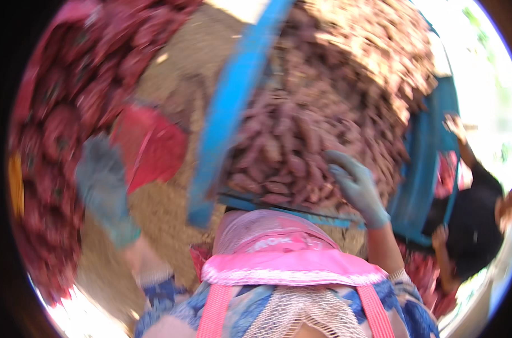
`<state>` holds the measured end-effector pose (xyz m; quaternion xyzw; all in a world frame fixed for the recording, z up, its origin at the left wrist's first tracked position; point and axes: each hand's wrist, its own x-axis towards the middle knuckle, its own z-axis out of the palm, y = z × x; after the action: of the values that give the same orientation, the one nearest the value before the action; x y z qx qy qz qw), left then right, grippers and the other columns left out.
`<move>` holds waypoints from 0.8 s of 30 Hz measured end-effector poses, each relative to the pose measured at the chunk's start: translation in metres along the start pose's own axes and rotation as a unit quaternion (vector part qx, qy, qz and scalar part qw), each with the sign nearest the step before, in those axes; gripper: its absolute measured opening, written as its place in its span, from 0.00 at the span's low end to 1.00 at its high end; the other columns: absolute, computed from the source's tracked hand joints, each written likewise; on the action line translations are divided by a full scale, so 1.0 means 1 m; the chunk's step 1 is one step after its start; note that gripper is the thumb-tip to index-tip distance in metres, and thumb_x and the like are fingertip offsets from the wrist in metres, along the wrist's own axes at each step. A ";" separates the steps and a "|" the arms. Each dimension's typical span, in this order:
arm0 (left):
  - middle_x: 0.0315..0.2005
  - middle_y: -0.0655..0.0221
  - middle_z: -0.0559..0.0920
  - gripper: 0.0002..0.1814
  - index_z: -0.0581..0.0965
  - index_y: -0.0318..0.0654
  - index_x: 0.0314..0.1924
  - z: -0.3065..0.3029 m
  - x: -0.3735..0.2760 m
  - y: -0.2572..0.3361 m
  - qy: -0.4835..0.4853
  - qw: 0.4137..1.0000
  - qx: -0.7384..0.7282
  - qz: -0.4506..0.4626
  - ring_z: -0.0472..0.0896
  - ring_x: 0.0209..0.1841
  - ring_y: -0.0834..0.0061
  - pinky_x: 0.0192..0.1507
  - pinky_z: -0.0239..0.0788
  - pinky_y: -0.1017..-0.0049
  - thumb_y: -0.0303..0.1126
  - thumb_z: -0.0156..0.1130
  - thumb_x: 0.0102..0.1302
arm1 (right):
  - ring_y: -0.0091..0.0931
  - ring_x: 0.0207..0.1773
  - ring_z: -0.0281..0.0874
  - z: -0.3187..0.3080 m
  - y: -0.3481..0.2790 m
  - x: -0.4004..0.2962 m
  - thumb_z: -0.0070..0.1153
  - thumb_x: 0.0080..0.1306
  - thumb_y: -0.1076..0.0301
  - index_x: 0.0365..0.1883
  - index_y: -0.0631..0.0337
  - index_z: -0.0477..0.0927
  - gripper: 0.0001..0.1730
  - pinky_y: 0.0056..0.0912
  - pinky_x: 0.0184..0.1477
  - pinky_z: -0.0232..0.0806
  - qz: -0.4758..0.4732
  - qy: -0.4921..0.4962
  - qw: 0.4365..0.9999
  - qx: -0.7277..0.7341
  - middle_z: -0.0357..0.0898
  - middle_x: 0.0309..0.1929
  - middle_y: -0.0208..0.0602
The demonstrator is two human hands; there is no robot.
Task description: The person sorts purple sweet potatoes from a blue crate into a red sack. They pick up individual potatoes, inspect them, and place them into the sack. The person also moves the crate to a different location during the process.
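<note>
My left hand (101,181), in a grey-blue work glove, reaches out at the left beside a red mesh bag (152,143); blur hides whether the fingers grip it. My right hand (355,183), in a similar glove, hovers at the near edge of a large heap of reddish-purple sweet potatoes (298,156), fingers bent and slightly apart, with nothing seen between them. The heap lies in a blue metal-framed bin (281,211) directly before my body. I wear a pink apron or pouch (294,266) at my waist.
Filled red mesh sacks (61,131) stand in rows along the left. A blue metal bar (234,97) rises at the bin's left side, above the dirt floor (158,219). Blue panels (425,156) bound the right side, where another person in dark clothing (471,228) stands near more red sacks.
</note>
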<state>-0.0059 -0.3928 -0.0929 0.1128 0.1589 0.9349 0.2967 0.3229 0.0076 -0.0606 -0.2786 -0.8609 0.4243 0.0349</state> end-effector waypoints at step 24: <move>0.60 0.51 0.74 0.35 0.62 0.27 0.69 0.150 -0.064 -0.491 0.062 0.809 0.355 -0.464 0.80 0.54 0.66 0.59 0.71 0.65 0.51 0.44 0.76 | 0.45 0.59 0.79 -0.153 0.471 0.151 0.57 0.62 0.42 0.61 0.59 0.74 0.36 0.44 0.58 0.71 0.427 0.179 0.883 -0.074 0.81 0.55 0.50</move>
<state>0.3459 -0.0163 -0.1410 0.0654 0.5315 0.5696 0.6235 0.4531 0.4215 -0.3425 -0.6923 -0.6665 0.2761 -0.0167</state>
